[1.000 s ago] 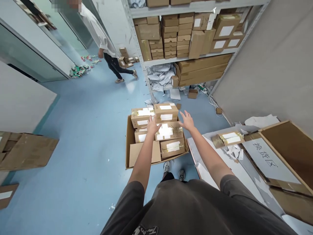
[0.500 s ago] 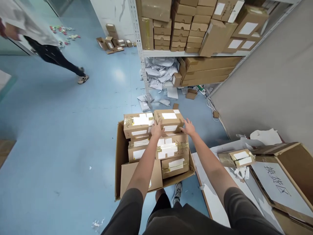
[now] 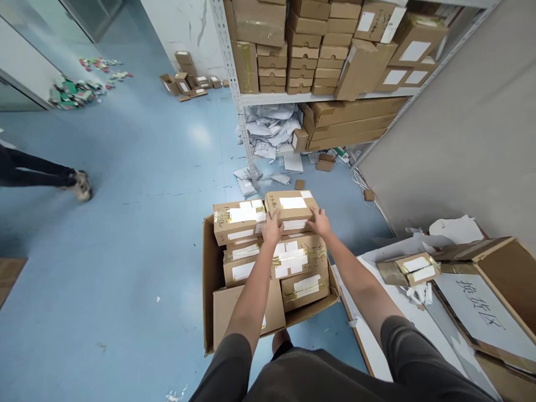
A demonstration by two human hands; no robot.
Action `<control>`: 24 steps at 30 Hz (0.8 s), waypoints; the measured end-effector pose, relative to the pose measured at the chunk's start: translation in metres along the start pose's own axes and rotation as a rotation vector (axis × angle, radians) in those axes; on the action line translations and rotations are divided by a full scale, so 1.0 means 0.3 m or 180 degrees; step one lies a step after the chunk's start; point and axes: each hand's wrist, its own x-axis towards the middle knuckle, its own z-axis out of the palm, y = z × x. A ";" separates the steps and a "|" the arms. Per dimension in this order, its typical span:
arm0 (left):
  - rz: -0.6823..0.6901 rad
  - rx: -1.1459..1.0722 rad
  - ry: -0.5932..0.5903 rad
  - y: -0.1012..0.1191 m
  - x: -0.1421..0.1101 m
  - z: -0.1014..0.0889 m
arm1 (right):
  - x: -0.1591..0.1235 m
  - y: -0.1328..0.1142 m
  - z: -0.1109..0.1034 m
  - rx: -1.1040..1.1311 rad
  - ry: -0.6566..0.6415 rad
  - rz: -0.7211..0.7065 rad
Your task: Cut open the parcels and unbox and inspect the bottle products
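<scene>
A large open carton [image 3: 208, 279] stands in front of me, filled with several smaller taped boxes. At its far right corner, a cardboard box [image 3: 274, 215] with white labels and handwriting is held between my hands. My left hand [image 3: 272, 227] grips its left side. Its right side is in my right hand [image 3: 320, 223], fingers curled over the edge. Beside it on the left sits another labelled box [image 3: 221, 230]. Nearer to me lie a taped box [image 3: 314, 263], a smaller box [image 3: 295, 301] and a plain box [image 3: 226, 315]; my left forearm hides part of them.
A shelf rack [image 3: 262, 99] with stacked boxes stands ahead, and grey-white bags [image 3: 272, 125] fill its lower level. To my right, a white table [image 3: 377, 335] bears a small box [image 3: 412, 268] beside a big open carton [image 3: 481, 312]. At far left, a person's legs [image 3: 42, 170] show.
My right hand has closed in on the right side of the box, and both hands now grip it. The person at left has moved toward the left edge. My view has shifted slightly.
</scene>
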 end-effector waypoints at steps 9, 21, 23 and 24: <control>0.0536 0.0157 0.0647 0.192 -0.204 -0.104 | -0.265 0.078 -0.182 0.0039 0.0917 -0.0068; 0.1693 0.0090 0.0703 0.630 -0.695 -0.020 | -0.959 0.457 -0.432 0.0005 0.1677 0.0825; 0.1837 0.0101 0.0540 0.708 -0.813 0.034 | -1.121 0.539 -0.453 0.0037 0.1688 0.1063; 0.1903 0.0120 0.0445 0.744 -0.874 0.064 | -1.203 0.579 -0.458 0.0058 0.1691 0.1177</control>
